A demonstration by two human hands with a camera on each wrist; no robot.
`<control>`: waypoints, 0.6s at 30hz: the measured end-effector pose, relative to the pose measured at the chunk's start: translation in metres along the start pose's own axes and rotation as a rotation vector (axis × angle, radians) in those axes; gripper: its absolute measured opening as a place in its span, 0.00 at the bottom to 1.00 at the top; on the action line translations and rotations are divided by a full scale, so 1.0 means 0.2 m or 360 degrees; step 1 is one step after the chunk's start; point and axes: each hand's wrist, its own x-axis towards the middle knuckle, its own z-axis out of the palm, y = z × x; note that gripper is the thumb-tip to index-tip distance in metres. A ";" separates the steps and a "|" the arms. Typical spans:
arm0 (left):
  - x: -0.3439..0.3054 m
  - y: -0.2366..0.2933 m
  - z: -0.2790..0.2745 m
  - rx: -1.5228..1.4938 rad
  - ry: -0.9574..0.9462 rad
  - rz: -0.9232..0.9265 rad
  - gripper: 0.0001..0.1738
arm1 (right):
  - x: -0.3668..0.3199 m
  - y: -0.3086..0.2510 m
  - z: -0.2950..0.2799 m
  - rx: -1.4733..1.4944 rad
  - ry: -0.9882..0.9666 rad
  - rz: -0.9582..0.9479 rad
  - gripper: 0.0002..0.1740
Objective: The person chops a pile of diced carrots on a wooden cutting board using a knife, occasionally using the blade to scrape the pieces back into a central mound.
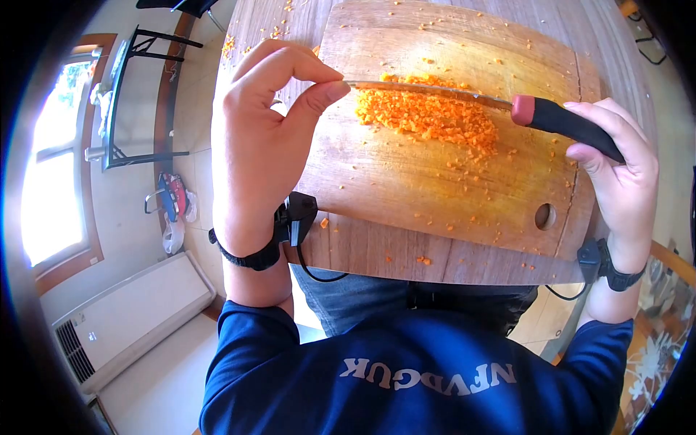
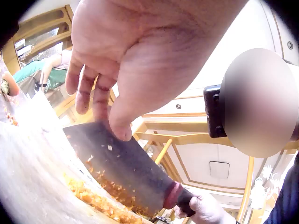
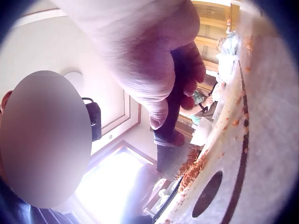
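Wooden table (image 1: 377, 257) carried a cutting board (image 1: 406, 181). Cleaver (image 1: 435, 90) stood edge-down on the orange mince (image 1: 428, 116), heaped under the blade between the two sets of fingers. Right hand (image 1: 616, 174): fingers wrapped round the handle. Left hand (image 1: 261, 138): thumb and fingertips pinched the spine's far tip, likely to steady the blade over the heap.

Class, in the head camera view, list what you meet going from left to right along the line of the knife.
left hand, pinching the tip of the knife → heap of minced carrot → knife handle → right hand, gripping that handle
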 end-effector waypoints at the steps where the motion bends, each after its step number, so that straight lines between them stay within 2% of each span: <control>1: 0.00 0.01 0.00 0.0014 -0.0054 -0.0027 0.06 | 0.00 0.00 0.00 0.0000 -0.0001 0.0000 0.18; 4: -0.01 0.00 0.00 0.0092 -0.0149 -0.0168 0.07 | 0.01 -0.02 0.01 -0.0042 -0.0116 0.0079 0.19; 10: 0.00 0.01 0.00 -0.0004 0.0056 -0.0007 0.06 | 0.00 -0.01 0.02 -0.0021 0.0060 0.0047 0.18; 13: -0.01 0.02 0.00 0.0117 -0.0114 -0.0137 0.06 | 0.00 -0.03 0.02 -0.0054 -0.0022 0.0136 0.18; 15: -0.01 0.01 0.01 0.0084 -0.0116 -0.0145 0.06 | 0.00 -0.02 0.03 -0.0082 -0.0097 0.0153 0.18; 18: 0.00 0.00 0.01 0.0025 -0.0069 -0.0085 0.06 | 0.00 -0.03 0.03 -0.0038 -0.0051 0.0145 0.18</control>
